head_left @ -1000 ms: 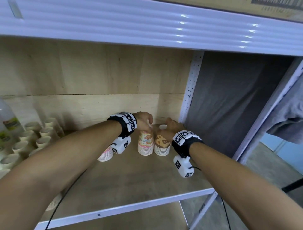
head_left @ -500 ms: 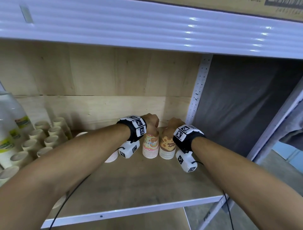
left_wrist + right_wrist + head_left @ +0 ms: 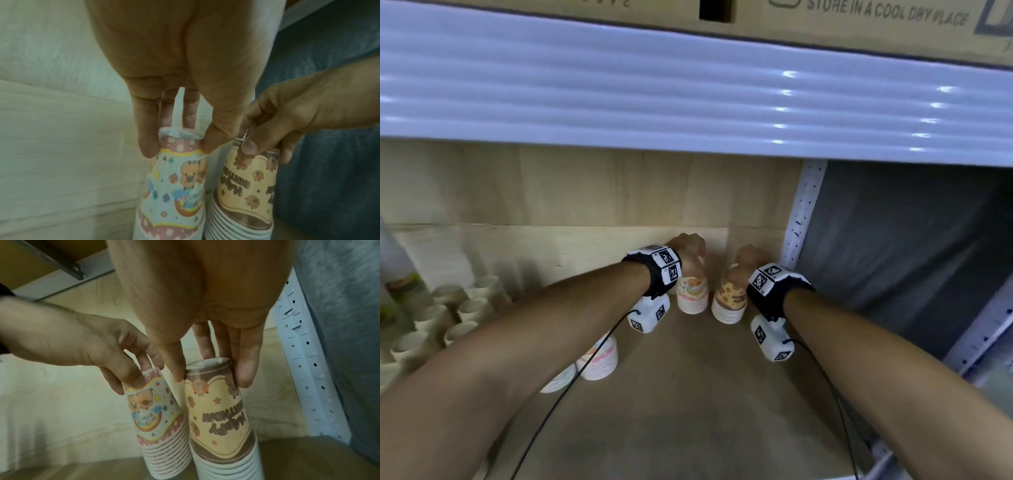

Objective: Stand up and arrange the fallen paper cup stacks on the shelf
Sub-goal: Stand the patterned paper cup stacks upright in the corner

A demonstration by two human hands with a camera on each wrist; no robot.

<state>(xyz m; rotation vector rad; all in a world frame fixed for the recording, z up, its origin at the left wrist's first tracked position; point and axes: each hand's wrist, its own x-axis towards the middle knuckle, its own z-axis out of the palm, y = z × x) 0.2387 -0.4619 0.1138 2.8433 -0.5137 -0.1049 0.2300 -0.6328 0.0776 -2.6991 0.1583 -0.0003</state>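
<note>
Two upside-down paper cup stacks stand side by side at the back of the wooden shelf [image 3: 688, 411]. My left hand [image 3: 688, 246] pinches the top of the pink-and-white birthday stack [image 3: 691, 296] between fingertips and thumb [image 3: 179, 146]. My right hand [image 3: 748, 257] pinches the top of the brown-and-yellow stack [image 3: 729, 303] the same way [image 3: 211, 376]. Both stacks [image 3: 174, 194] [image 3: 220, 418] are upright on their rims, close to the back wall. Another pink-striped stack [image 3: 599, 356] stands beside my left forearm, with one more half hidden behind the arm.
Several plain beige cups [image 3: 458, 308] and a bottle [image 3: 397, 281] crowd the left end. A white perforated upright [image 3: 801, 219] and grey cloth [image 3: 893, 257] close the right side. The upper shelf's white edge [image 3: 688, 102] hangs low overhead.
Both hands have carried the two stacks deeper, up to the back wall. The pink-striped stack by my left forearm has come more into view.
</note>
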